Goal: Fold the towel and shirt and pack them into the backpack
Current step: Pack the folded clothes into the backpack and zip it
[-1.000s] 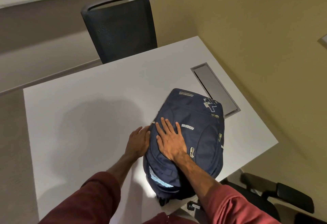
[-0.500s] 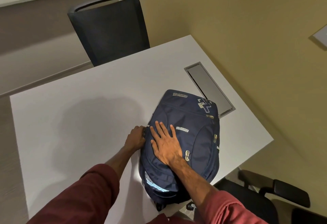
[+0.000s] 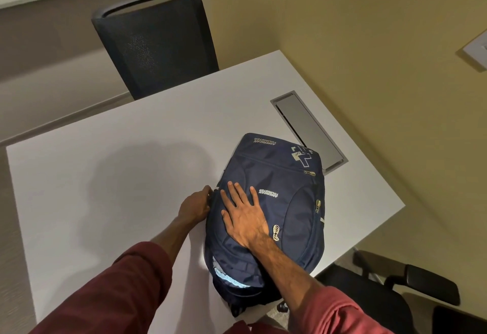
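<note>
Head view: right hand (image 3: 245, 217) fingers (image 3: 234, 194) spread flat on the backpack (image 3: 290, 215), left hand (image 3: 193, 205) beside them, grip unclear; zipping it closed likely needs a steady pull.

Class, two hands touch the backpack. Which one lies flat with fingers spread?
The right hand, palm down on the front of the backpack; the left hand is curled against its side edge.

White counter (image 3: 105, 175); dark mesh chair (image 3: 158, 43) beyond the left grip (image 3: 195, 205); grey hatch (image 3: 308, 128) beyond the right grip (image 3: 245, 217); beige wall (image 3: 342, 30).
</note>
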Tool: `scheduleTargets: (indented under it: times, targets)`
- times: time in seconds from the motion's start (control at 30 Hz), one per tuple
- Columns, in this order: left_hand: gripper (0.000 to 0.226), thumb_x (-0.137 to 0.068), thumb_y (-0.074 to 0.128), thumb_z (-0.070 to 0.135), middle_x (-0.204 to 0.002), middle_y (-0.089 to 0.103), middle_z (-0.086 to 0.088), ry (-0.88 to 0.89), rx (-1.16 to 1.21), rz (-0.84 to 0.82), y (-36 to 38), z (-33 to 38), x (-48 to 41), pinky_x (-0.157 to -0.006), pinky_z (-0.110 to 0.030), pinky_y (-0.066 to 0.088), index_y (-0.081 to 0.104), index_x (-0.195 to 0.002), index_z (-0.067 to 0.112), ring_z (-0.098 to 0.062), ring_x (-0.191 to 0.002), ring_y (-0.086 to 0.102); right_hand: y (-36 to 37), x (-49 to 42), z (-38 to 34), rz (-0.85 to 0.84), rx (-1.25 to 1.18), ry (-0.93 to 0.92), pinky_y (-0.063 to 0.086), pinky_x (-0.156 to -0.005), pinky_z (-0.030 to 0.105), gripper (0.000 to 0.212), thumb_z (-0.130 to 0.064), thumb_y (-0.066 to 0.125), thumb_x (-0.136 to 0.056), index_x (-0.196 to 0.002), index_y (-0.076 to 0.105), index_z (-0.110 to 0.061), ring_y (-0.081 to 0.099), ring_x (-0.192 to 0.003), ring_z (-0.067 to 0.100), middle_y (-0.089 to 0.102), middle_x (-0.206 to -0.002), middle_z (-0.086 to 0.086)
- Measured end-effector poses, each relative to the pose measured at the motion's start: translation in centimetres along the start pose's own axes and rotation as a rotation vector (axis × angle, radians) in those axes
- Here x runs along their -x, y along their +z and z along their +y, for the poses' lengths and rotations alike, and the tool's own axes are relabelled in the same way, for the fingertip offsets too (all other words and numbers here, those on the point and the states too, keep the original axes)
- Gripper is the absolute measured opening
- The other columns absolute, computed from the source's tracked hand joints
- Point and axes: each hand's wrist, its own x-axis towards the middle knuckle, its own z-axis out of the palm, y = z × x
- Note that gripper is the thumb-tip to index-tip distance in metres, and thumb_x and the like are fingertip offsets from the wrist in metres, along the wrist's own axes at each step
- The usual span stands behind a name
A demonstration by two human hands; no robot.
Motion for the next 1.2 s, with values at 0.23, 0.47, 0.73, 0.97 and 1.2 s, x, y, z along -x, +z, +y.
scheduleTargets:
  times: [0.23, 0.47, 0.73, 0.97, 1.2]
  targets:
    - [0.018, -0.101, 0.058, 0.015, -0.108, 0.075, -0.008, -0.005, -0.144, 0.136, -0.6, 0.3, 0.5, -0.08, -0.039, 0.057, 0.074, -0.11, 0.014, -0.032, -0.097, 0.07, -0.1, 0.1, 0.3, 0.024, -0.015, -0.009, 0.013, -0.13, 0.062, 0.063, -0.048, 0.028, -0.113, -0.168, 0.032, -0.019, 0.019, -0.164, 0.025, 0.021, -0.177, 0.009]
    - [0.031, -0.094, 0.062, -0.001, -0.11, 0.075, -0.001, 0.075, -0.19, 0.251, -0.5, -1.7, 4.1, -0.086, -0.042, 0.053, 0.078, -0.105, 0.024, -0.027, -0.1, 0.067, -0.1, -0.1, 0.2, 0.026, -0.005, -0.004, 0.013, -0.131, 0.06, 0.063, -0.046, 0.025, -0.112, -0.169, 0.03, -0.019, 0.021, -0.163, 0.025, 0.022, -0.177, 0.008]
    - [0.021, -0.095, 0.071, 0.004, -0.132, 0.074, -0.01, 0.128, -0.149, 0.335, 1.3, -3.5, 8.9, -0.11, -0.048, 0.051, 0.08, -0.1, 0.022, -0.031, -0.125, 0.067, -0.2, -0.4, 0.3, -0.013, 0.001, 0.005, 0.01, -0.132, 0.06, 0.066, -0.049, 0.017, -0.111, -0.17, 0.029, -0.021, 0.019, -0.164, 0.024, 0.021, -0.178, 0.006]
    - [0.027, -0.092, 0.062, 0.0, -0.103, 0.074, 0.003, 0.167, -0.103, 0.391, 1.7, -3.6, 12.2, -0.09, -0.04, 0.05, 0.071, -0.095, 0.025, -0.025, -0.098, 0.067, -1.4, 0.0, -0.4, -0.052, -0.035, 0.023, 0.004, -0.131, 0.061, 0.071, -0.053, 0.013, -0.108, -0.171, 0.023, -0.022, 0.014, -0.165, 0.022, 0.014, -0.179, 0.004]
    - [0.033, -0.075, 0.051, -0.009, -0.081, 0.069, 0.002, 0.184, -0.087, 0.41, 1.8, -3.6, 11.5, -0.084, -0.042, 0.047, 0.067, -0.083, 0.02, -0.032, -0.084, 0.065, -1.0, 5.8, -2.7, 0.005, 0.048, -0.063, 0.006, -0.13, 0.063, 0.071, -0.062, 0.023, -0.109, -0.17, 0.024, -0.026, 0.013, -0.165, 0.023, 0.012, -0.18, 0.003]
